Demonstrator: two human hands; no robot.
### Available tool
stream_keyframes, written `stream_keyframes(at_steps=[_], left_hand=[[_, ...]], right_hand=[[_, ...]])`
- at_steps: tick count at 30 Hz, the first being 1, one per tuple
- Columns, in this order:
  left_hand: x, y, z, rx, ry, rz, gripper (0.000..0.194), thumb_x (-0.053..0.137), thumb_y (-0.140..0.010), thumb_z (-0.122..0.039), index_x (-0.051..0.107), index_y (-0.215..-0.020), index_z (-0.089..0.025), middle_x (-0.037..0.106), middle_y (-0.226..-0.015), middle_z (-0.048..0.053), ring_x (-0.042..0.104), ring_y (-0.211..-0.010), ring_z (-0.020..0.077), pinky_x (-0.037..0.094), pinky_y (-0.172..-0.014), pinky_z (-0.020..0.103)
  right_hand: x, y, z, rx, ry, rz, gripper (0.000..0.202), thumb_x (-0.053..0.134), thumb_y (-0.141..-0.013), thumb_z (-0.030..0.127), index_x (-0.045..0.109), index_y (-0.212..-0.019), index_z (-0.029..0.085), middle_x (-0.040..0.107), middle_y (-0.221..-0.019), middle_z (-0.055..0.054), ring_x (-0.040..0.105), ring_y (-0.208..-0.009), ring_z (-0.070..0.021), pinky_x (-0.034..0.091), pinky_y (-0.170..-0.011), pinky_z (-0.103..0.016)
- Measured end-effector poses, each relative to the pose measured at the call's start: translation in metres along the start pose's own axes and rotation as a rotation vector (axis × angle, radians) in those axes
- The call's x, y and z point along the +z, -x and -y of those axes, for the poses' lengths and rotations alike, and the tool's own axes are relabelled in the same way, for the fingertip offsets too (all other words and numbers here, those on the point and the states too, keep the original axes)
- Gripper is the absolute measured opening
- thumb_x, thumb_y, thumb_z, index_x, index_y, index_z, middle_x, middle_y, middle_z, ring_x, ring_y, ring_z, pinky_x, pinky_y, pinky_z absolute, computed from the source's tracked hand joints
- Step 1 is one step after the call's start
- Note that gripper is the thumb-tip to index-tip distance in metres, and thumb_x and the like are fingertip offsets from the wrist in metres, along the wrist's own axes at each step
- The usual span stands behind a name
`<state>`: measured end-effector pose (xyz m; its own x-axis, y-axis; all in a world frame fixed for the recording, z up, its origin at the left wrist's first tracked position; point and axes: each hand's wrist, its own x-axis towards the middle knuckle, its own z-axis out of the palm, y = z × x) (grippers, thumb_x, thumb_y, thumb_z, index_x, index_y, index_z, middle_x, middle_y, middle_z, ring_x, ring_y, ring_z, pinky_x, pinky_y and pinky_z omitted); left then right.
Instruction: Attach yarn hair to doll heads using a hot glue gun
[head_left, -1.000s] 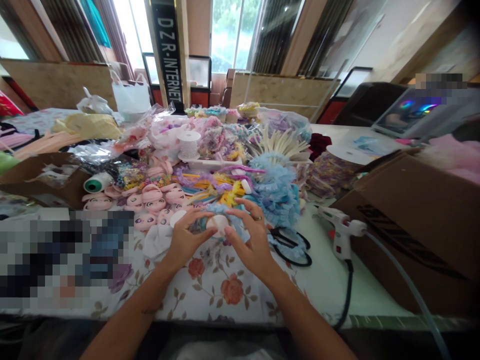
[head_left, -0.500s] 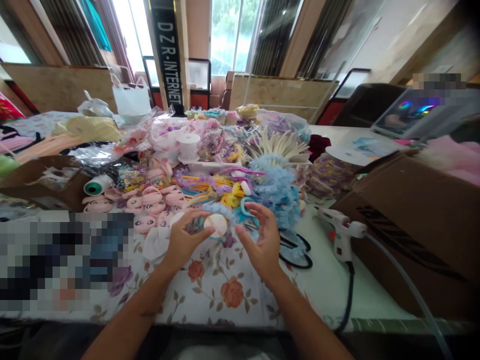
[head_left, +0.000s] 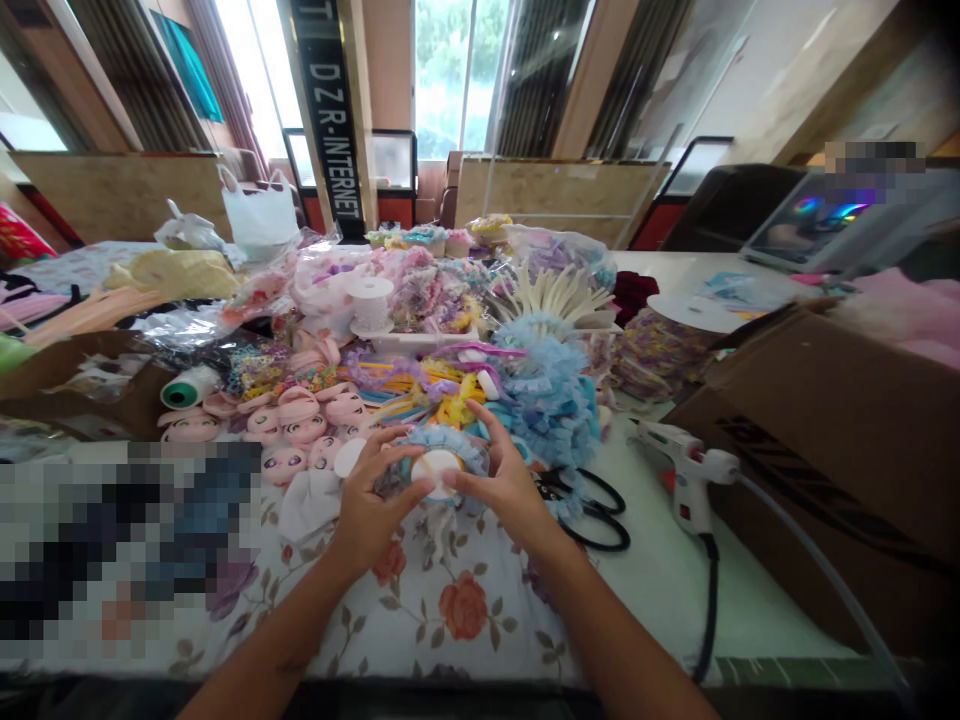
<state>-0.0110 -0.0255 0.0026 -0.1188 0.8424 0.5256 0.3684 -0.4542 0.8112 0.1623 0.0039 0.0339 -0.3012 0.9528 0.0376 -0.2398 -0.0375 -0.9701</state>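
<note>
Between my two hands is a round white disc [head_left: 435, 474] with light blue ruffled lace [head_left: 447, 440] around its edge. My left hand [head_left: 379, 490] grips it from the left, thumb on the white face. From the right, my right hand [head_left: 504, 488] closes on it too, with its thumb on the disc and its fingers behind the lace. A white wispy strip hangs below the disc. Several pink doll heads [head_left: 301, 418] with long ears lie to the left, beside a white cloth piece [head_left: 309, 506]. Black-handled scissors [head_left: 592, 508] lie right of my right hand.
A white glue gun [head_left: 686, 465] with its cord stands at the right, against a cardboard box [head_left: 832, 450]. Blue ruffled trim [head_left: 547, 390] is heaped behind my hands. Beyond are a white spool [head_left: 371, 303], a trim reel [head_left: 667, 345] and an open box [head_left: 75, 390] at left.
My right hand has come in from the right and now grips the disc, where it was apart before. My left hand keeps its hold. The view has shifted slightly.
</note>
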Motion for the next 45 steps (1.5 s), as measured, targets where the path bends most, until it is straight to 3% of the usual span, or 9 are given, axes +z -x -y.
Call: stream_keyframes(at_steps=[5, 8, 20, 25, 30, 38, 45], left_hand=[[0.004, 0.001, 0.0, 0.127, -0.006, 0.021, 0.037, 0.071, -0.077, -0.02, 0.066, -0.112, -0.031, 0.054, -0.127, 0.007, 0.051, -0.121, 0.0244, 0.046, -0.1, 0.042], [0.004, -0.001, -0.001, 0.171, -0.018, 0.077, 0.035, 0.069, -0.078, -0.017, 0.067, -0.11, -0.031, 0.052, -0.128, 0.007, 0.05, -0.123, 0.0247, 0.046, -0.102, 0.043], [0.0, -0.001, 0.007, 0.134, -0.019, 0.156, 0.032, 0.071, -0.077, -0.019, 0.07, -0.106, -0.032, 0.047, -0.14, 0.006, 0.039, -0.134, 0.0304, 0.036, -0.109, 0.054], [-0.003, -0.003, 0.003, 0.176, 0.096, 0.086, 0.04, 0.071, -0.076, -0.018, 0.067, -0.112, -0.036, 0.038, -0.148, 0.002, 0.034, -0.138, 0.03, 0.036, -0.11, 0.054], [-0.004, -0.003, 0.0, 0.233, -0.156, 0.103, 0.025, 0.071, -0.077, -0.024, 0.071, -0.1, -0.031, 0.048, -0.14, 0.005, 0.034, -0.137, 0.0317, 0.035, -0.108, 0.056], [-0.002, -0.004, -0.002, 0.306, -0.335, 0.11, 0.015, 0.067, -0.08, -0.022, 0.069, -0.094, -0.026, 0.046, -0.139, 0.007, 0.032, -0.136, 0.0323, 0.035, -0.107, 0.055], [-0.002, -0.001, -0.003, 0.439, -0.357, -0.067, 0.024, 0.069, -0.078, -0.017, 0.068, -0.098, -0.029, 0.046, -0.136, 0.004, 0.042, -0.129, 0.0296, 0.04, -0.104, 0.053]], right_hand=[[-0.005, 0.003, -0.014, -0.013, 0.018, -0.067, 0.092, 0.082, -0.063, 0.031, 0.031, -0.139, 0.026, 0.066, -0.098, -0.004, 0.068, -0.087, -0.0219, 0.055, -0.076, -0.035], [-0.007, 0.005, -0.018, -0.06, 0.102, -0.09, 0.09, 0.082, -0.063, 0.03, 0.033, -0.139, 0.024, 0.064, -0.093, -0.003, 0.067, -0.082, -0.02, 0.054, -0.074, -0.033], [-0.009, 0.008, -0.013, -0.043, 0.122, -0.072, 0.085, 0.08, -0.062, 0.026, 0.038, -0.136, 0.025, 0.065, -0.09, -0.002, 0.066, -0.079, -0.0196, 0.054, -0.068, -0.03], [-0.006, 0.008, -0.012, 0.008, 0.135, -0.062, 0.084, 0.079, -0.063, 0.025, 0.038, -0.135, 0.025, 0.065, -0.089, -0.001, 0.066, -0.078, -0.0181, 0.054, -0.069, -0.03], [-0.004, 0.008, -0.013, -0.028, 0.208, -0.057, 0.078, 0.079, -0.062, 0.025, 0.043, -0.132, 0.025, 0.064, -0.089, -0.001, 0.065, -0.08, -0.0168, 0.054, -0.067, -0.027], [-0.004, 0.01, -0.013, -0.072, 0.335, -0.108, 0.075, 0.078, -0.06, 0.022, 0.047, -0.129, 0.024, 0.063, -0.094, -0.002, 0.062, -0.084, -0.0177, 0.05, -0.069, -0.028], [-0.003, 0.009, -0.01, -0.054, 0.269, -0.06, 0.075, 0.076, -0.062, 0.02, 0.046, -0.13, 0.024, 0.064, -0.083, 0.001, 0.06, -0.066, -0.0132, 0.048, -0.057, -0.024]])
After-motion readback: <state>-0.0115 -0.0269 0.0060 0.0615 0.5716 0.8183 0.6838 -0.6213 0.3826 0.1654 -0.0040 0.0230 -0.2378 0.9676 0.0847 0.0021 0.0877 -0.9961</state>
